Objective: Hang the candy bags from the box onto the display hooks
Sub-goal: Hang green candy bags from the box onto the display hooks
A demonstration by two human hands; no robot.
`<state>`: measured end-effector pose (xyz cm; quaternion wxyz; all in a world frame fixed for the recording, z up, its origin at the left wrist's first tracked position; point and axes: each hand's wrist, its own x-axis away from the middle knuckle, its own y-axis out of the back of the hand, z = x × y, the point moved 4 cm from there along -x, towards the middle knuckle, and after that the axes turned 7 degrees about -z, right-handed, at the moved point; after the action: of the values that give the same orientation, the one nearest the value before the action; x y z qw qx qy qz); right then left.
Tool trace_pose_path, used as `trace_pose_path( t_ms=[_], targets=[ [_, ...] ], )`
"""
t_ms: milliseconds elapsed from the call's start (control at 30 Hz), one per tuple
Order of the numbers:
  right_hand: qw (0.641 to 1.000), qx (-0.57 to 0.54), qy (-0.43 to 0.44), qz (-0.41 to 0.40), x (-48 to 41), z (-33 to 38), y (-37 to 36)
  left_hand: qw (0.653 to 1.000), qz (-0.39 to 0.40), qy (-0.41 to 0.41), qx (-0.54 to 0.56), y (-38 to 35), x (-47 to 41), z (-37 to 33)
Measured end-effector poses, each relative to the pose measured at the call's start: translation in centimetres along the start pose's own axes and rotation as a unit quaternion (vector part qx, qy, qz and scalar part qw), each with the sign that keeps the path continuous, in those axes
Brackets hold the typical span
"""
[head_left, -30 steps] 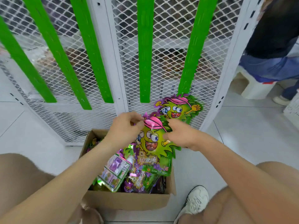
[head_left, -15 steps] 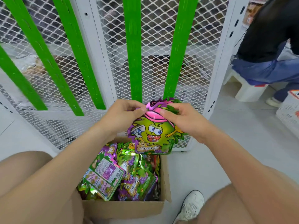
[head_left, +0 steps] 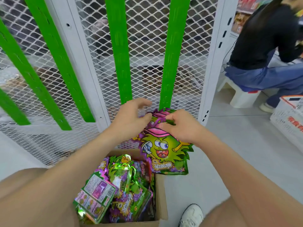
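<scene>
A green and purple candy bag [head_left: 164, 151] with a cartoon face hangs in front of the mesh, above the cardboard box [head_left: 161, 194]. My right hand [head_left: 182, 126] pinches its top edge by the pink cap. My left hand [head_left: 131, 115] is at the bag's upper left, thumb against the edge, fingers loosely lifted and blurred. Just behind, the top of another candy bag [head_left: 161, 112] shows at the lower end of a green hook strip [head_left: 170, 63]. The box holds several more candy bags [head_left: 124, 185].
Other green strips [head_left: 118, 54] run down the white mesh panel [head_left: 147, 30]. My knees flank the box and a white shoe [head_left: 191, 215] is at its right. A person sits on a white stool [head_left: 241, 95] at the right, beside a white crate [head_left: 288, 118].
The bag and both hands have moved up and right, to the lower end of the green strip. My left hand's fingers have loosened from the bag's top.
</scene>
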<state>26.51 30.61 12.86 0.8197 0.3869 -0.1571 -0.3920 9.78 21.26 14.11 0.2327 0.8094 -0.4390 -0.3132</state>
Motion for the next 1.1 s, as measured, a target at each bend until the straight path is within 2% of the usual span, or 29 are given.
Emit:
trace_pose_path(
  t_ms=[100, 200, 300, 400, 533, 767, 900, 1100],
  targets=[
    [0.997, 0.062, -0.019, -0.043, -1.2, -1.5, 1.1, 0.999, 0.000, -0.019, 0.038, -1.5, -2.2, -1.2],
    [0.993, 0.077, -0.026, -0.080, -2.5, -2.5, 2.1, 0.996, -0.030, -0.024, 0.075, -3.0, -3.8, -2.0],
    [0.993, 0.077, -0.004, -0.092, -3.5, -3.3, 2.7, 0.995, -0.060, -0.037, 0.064, -4.3, -4.3, -2.3],
    [0.994, 0.079, 0.010, -0.068, -3.7, -3.2, 2.9, 0.997, -0.027, -0.048, 0.060, -5.5, -4.5, -2.7],
    [0.996, 0.081, 0.026, -0.041, -3.2, -2.7, 3.2, 0.993, 0.042, -0.004, 0.112, -6.3, -4.5, -2.4],
    [0.985, -0.031, -0.008, -0.169, -1.1, -1.6, 4.5, 0.978, 0.074, 0.090, 0.175, -4.3, -2.4, -2.1],
    [0.980, -0.049, -0.016, -0.194, -0.2, -0.7, 4.1, 0.977, 0.073, 0.099, 0.177, -2.9, -1.4, -2.2],
    [0.973, -0.050, 0.022, -0.223, 0.7, 1.0, 3.2, 0.979, 0.082, 0.094, 0.161, -1.2, -0.6, -2.1]
  ],
)
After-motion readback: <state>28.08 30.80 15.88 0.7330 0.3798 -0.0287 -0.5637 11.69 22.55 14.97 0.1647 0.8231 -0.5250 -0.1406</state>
